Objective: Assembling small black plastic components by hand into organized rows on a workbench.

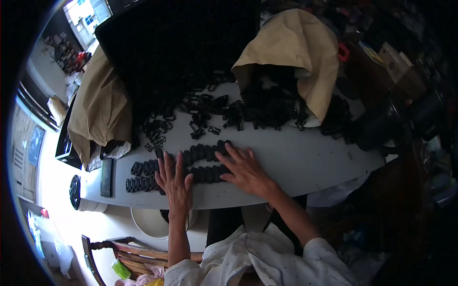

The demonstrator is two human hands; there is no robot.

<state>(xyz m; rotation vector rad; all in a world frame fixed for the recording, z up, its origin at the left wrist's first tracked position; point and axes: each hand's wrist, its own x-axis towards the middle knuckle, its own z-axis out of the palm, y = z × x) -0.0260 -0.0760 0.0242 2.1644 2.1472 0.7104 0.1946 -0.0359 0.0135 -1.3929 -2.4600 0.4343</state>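
Two rows of small black ribbed parts, an upper row (202, 152) and a lower row (205, 174), lie side by side across the grey table. My left hand (175, 183) rests over both rows left of their middle, its fingers stretched out and apart. At the right end of the rows, my right hand (245, 169) touches them with spread fingertips. Beyond the rows is a loose pile of small black clip-like pieces (205, 107). More such black pieces spill from the mouth of a brown paper bag (291, 43) at the back right.
Another brown paper bag (102, 105) stands at the left, beside a dark phone-like slab (106, 177) near the table edge. A large dark box-like shape (176, 43) fills the back. Below are a pale bucket (148, 224) and a wooden chair (138, 252).
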